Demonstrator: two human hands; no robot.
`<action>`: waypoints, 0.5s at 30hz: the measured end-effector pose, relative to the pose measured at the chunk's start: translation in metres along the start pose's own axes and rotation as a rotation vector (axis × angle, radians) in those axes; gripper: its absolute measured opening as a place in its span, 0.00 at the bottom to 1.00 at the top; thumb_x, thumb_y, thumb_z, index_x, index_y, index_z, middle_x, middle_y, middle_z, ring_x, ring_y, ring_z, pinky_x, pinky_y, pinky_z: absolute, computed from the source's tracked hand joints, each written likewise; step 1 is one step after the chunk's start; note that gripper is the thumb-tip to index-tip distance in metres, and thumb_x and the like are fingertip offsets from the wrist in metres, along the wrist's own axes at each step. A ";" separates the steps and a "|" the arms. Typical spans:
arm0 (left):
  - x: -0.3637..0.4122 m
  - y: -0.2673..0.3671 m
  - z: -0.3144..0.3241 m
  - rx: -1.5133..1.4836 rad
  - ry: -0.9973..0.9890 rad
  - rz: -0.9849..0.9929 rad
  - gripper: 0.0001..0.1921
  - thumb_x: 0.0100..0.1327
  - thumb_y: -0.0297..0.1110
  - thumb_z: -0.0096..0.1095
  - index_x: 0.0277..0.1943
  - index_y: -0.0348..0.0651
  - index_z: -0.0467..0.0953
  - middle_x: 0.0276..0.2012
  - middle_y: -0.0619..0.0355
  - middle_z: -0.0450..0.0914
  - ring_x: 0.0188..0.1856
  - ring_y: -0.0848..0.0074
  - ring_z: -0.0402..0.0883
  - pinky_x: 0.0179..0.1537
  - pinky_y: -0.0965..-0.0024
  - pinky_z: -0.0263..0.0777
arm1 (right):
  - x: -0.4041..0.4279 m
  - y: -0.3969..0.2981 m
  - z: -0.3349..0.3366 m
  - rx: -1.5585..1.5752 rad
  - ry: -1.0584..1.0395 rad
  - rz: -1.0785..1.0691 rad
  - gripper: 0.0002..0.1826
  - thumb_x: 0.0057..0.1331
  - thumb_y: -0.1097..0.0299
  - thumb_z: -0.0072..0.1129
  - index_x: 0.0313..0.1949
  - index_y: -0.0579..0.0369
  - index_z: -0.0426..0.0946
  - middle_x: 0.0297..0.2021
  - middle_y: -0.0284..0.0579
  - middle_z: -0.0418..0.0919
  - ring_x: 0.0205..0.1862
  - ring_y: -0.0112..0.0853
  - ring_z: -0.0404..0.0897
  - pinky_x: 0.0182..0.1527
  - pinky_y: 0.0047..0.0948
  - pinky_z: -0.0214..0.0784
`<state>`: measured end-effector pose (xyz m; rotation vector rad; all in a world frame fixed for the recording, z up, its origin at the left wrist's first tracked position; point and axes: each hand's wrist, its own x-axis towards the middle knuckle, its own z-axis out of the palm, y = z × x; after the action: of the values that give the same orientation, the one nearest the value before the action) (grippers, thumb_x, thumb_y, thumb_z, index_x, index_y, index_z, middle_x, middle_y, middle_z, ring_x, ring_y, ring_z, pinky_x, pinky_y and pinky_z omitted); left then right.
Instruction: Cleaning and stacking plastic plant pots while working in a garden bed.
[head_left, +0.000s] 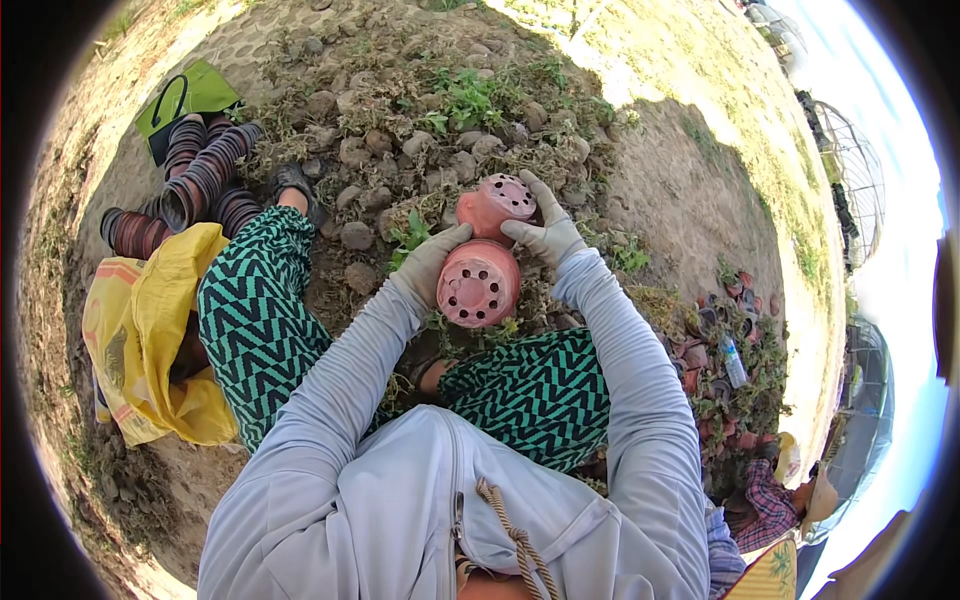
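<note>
Wearing a pale glove, my left hand (433, 264) grips a reddish plastic plant pot (478, 285), its base with a ring of drainage holes facing up toward me. My right hand (549, 225), gloved too, holds a second reddish plant pot (495, 201) by its side and base, just beyond the first. The two pots touch or nearly touch; their rims are turned away and hidden. Below them lie soil clods (356, 236) and dry weeds between my legs.
To the left are stacks of nested pots (206, 176), a green bag (196, 94) and a yellow woven sack (161, 337). Loose pots (694, 356) and a plastic bottle (733, 361) lie at right. A person in a checked shirt (765, 499) is at the lower right.
</note>
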<state>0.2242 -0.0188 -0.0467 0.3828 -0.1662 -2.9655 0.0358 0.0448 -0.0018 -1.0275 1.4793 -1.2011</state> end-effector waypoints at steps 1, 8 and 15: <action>0.002 -0.002 -0.002 0.008 -0.008 -0.004 0.23 0.63 0.45 0.53 0.55 0.37 0.66 0.46 0.47 0.77 0.45 0.62 0.78 0.47 0.58 0.75 | 0.000 0.000 0.004 -0.048 0.057 -0.011 0.46 0.47 0.66 0.72 0.63 0.55 0.54 0.55 0.43 0.66 0.55 0.31 0.68 0.55 0.29 0.62; 0.008 -0.003 0.015 -0.038 -0.042 0.027 0.20 0.66 0.44 0.48 0.54 0.40 0.68 0.46 0.51 0.77 0.46 0.62 0.77 0.48 0.57 0.74 | 0.004 -0.004 -0.004 -0.115 0.275 -0.136 0.33 0.50 0.74 0.67 0.56 0.56 0.64 0.49 0.41 0.72 0.49 0.27 0.71 0.51 0.26 0.66; 0.016 0.007 -0.031 -0.134 0.374 0.307 0.22 0.67 0.49 0.45 0.51 0.38 0.69 0.47 0.51 0.76 0.47 0.63 0.77 0.50 0.58 0.71 | -0.014 -0.045 -0.014 0.224 0.366 -0.276 0.26 0.57 0.75 0.61 0.55 0.59 0.63 0.48 0.42 0.72 0.46 0.27 0.74 0.49 0.24 0.68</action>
<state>0.2178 -0.0313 -0.0792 0.8012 0.0167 -2.5333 0.0267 0.0532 0.0460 -0.9116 1.4618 -1.7853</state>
